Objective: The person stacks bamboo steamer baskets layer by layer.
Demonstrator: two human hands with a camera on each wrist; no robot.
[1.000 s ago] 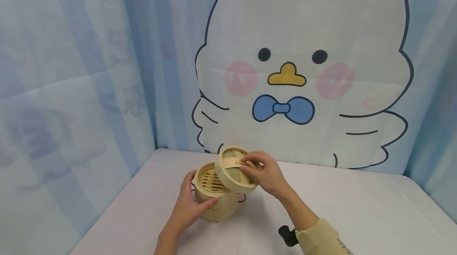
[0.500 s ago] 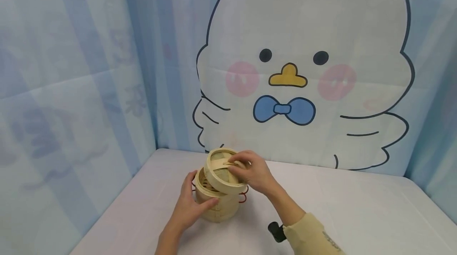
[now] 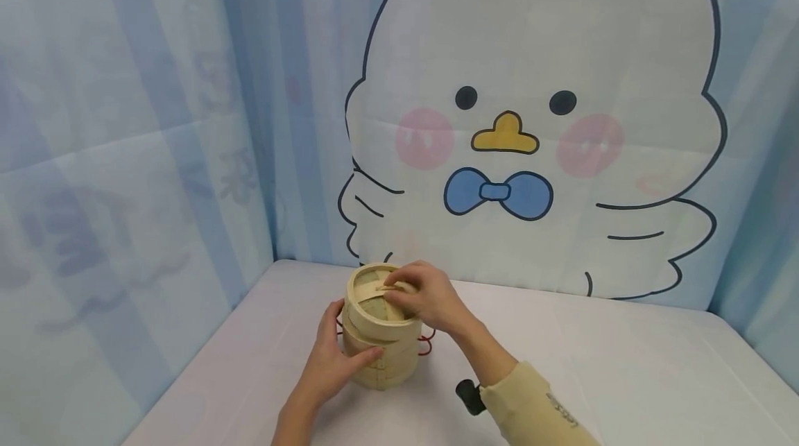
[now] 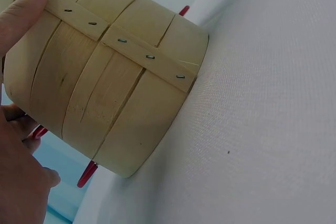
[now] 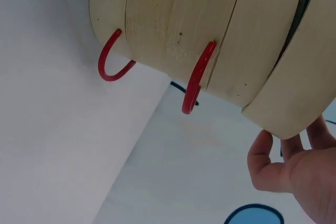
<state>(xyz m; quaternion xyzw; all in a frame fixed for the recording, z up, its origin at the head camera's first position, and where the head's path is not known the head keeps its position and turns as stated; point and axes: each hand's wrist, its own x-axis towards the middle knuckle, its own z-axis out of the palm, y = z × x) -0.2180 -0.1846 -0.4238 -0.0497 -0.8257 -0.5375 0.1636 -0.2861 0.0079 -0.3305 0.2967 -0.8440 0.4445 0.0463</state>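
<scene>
A round two-tier bamboo steamer [image 3: 390, 361] stands on the table, with red loop handles [image 5: 193, 80] on its side. My left hand [image 3: 332, 356] grips its body, thumb across the front and fingers round the far left side. On top sits the woven bamboo lid [image 3: 374, 308], slightly tilted against the rim. A dark gap between lid and upper tier shows in the right wrist view. My right hand [image 3: 427, 295] pinches the strip handle on the lid's top. In the left wrist view, a stapled bamboo strip [image 4: 122, 40] runs down the steamer's side.
A white cloth covers the table [image 3: 599, 363]. Blue and white curtains [image 3: 143, 175] stand at the left and back, the back one printed with a cartoon chick. A black device [image 3: 469, 396] sits at the right wrist by a beige sleeve [image 3: 530, 408].
My right hand has brought the lid left and down onto the steamer, covering the slotted tier that showed before. My left hand has kept its grip in place.
</scene>
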